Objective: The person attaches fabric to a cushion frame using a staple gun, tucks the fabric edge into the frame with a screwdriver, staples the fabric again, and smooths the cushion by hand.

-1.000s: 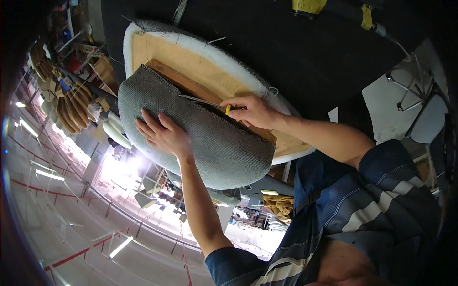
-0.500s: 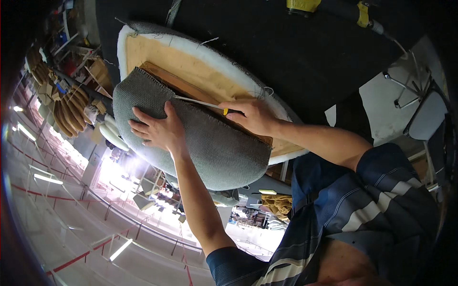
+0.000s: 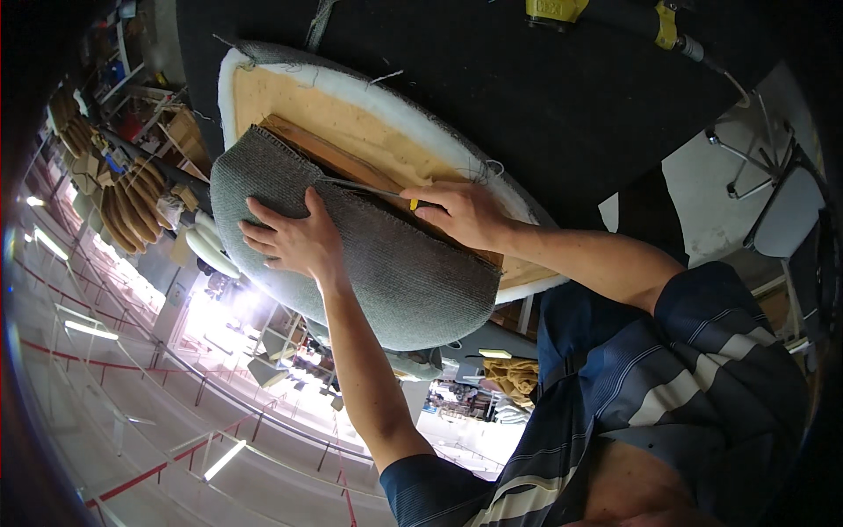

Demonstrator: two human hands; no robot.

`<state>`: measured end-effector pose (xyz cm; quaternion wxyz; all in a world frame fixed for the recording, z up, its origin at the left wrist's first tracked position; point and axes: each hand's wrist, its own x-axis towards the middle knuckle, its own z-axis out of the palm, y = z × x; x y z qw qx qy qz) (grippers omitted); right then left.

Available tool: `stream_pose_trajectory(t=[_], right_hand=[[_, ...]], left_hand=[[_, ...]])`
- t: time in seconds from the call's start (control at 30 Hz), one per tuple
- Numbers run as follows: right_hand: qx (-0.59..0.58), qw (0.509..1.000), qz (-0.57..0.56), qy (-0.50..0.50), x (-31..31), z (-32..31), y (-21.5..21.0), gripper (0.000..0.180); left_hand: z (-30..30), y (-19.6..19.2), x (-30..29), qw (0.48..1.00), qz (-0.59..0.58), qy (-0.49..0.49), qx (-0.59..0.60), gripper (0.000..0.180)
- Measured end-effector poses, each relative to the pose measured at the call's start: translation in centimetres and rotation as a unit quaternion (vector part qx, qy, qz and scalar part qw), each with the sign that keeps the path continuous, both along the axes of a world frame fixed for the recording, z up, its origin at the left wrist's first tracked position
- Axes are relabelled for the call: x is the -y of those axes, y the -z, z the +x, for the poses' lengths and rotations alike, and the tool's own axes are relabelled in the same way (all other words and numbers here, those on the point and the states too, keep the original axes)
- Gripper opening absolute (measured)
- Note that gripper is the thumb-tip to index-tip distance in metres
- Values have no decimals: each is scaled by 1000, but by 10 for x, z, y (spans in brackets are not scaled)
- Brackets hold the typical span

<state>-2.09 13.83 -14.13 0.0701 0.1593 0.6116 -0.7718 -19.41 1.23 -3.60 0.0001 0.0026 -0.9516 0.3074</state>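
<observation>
A padded piece covered in grey woven fabric [image 3: 404, 281] lies tilted over a wooden panel [image 3: 351, 119] edged with white padding [image 3: 342, 77]. My left hand [image 3: 297, 235] rests on the grey fabric, fingers spread and holding nothing. In my right hand [image 3: 465, 215] is a screwdriver with a yellow-and-dark handle, its thin metal shaft [image 3: 364, 186] pointing left. The tip of the shaft meets the fabric's frayed edge, close to my left thumb. Under that edge shows a strip of brown wood [image 3: 329, 149]. My right palm hides most of the handle.
The work lies on a black tabletop [image 3: 544, 105]. A yellow-and-black power tool [image 3: 558, 10] with a hose sits at the far right. A grey chair [image 3: 786, 211] stands to the right. Bundles of curved brown pieces [image 3: 132, 206] are at the left.
Almost nothing differs. The metal shaft looks darker and slightly turned, while both hands keep nearly the same places.
</observation>
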Motion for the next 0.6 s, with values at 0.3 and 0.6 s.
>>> stream_pose_trajectory(t=[0.3, 0.6], right_hand=[[137, 950, -266, -91, -2, -15, 2, 29], [63, 996, -35, -53, 14, -13, 6, 33]], left_hand=[[1, 0, 0, 1000, -1, 2, -4, 94], [1, 1, -4, 1000, -10, 8, -6, 94]])
